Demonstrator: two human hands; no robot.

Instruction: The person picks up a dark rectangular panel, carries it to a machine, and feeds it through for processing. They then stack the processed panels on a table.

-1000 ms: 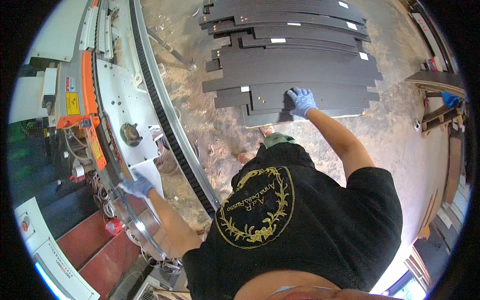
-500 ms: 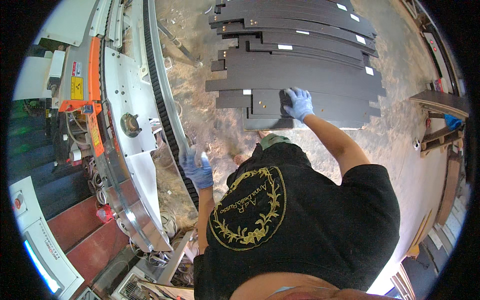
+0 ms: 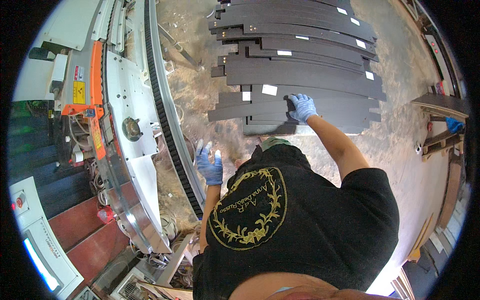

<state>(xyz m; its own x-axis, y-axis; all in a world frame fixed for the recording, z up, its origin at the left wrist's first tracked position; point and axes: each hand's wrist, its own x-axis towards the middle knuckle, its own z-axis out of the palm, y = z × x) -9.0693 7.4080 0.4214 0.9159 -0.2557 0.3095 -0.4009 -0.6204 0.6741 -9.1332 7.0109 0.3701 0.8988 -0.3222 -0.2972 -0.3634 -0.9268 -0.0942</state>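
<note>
Left hand (image 3: pixel 209 166): your fingers spread, empty, off the near-left corner of the stack (image 3: pixel 305 72).
Right hand (image 3: pixel 302 108): your fingers over the stack's front board (image 3: pixel 237 111); pinching, cannot tell.

Machine (image 3: pixel 134 95) left of boards (image 3: pixel 305 72), perhaps a pallet (image 3: pixel 441 140) farther right

Head-worn fisheye view, left camera of a pair, facing steeply downward, black shirt (image 3: pixel 320 215) nearest the lens, left hand (image 3: pixel 210 166) and right hand (image 3: pixel 303 108) farther off.
</note>
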